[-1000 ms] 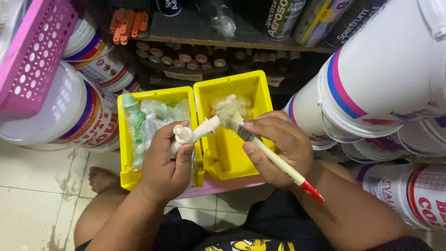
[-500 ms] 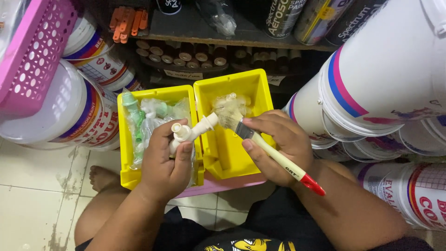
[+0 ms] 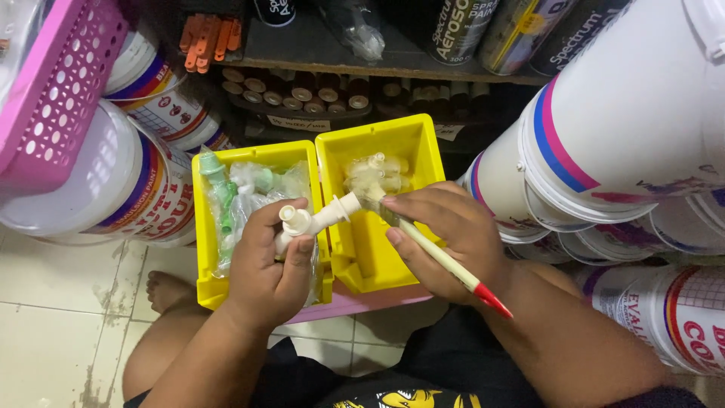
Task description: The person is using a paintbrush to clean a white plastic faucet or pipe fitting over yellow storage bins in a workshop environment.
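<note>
The left hand (image 3: pixel 268 264) is closed around a white plastic tap (image 3: pixel 313 219), its spout pointing to 2 o'clock over two yellow bins (image 3: pixel 423 162). The right hand (image 3: pixel 445 234) is wrapped around a paintbrush (image 3: pixel 438 257), its bristles touching the spout tip.

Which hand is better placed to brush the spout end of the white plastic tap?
Right. The right hand holds the paintbrush with its bristles at the spout of the white plastic tap. The left hand grips the tap's body, so it is occupied.
</note>
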